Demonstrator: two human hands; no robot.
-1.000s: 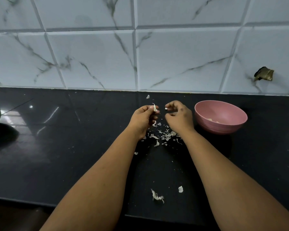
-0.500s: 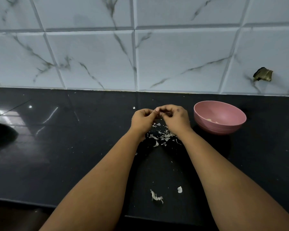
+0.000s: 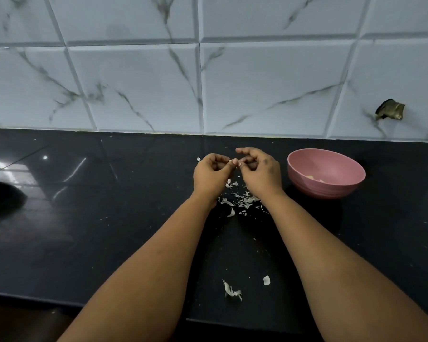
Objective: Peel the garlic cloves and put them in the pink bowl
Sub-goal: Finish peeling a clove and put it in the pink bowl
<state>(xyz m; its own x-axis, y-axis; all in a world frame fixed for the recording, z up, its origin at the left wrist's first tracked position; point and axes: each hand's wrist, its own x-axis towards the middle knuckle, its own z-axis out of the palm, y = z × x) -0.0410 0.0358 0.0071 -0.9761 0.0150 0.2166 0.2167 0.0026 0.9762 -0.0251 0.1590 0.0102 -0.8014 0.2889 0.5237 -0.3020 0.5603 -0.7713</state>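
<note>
Black worktop (image 3: 109, 230) first, then the pink bowl (image 3: 326, 174) off to the right with a few peeled bits inside. Left hand (image 3: 211, 175) and right hand (image 3: 261, 172) meet above the skin scraps (image 3: 242, 201), fingers pinching a mostly hidden garlic clove (image 3: 235, 162). Best bet: one hand holds firm, other strips skin.

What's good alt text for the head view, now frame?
Two bare hands, left hand and right hand, meet fingertip to fingertip over a black counter, pinching a small garlic clove between them. Papery peel scraps litter the counter below, and a pink bowl sits to the right beneath a marbled tile wall.
</note>
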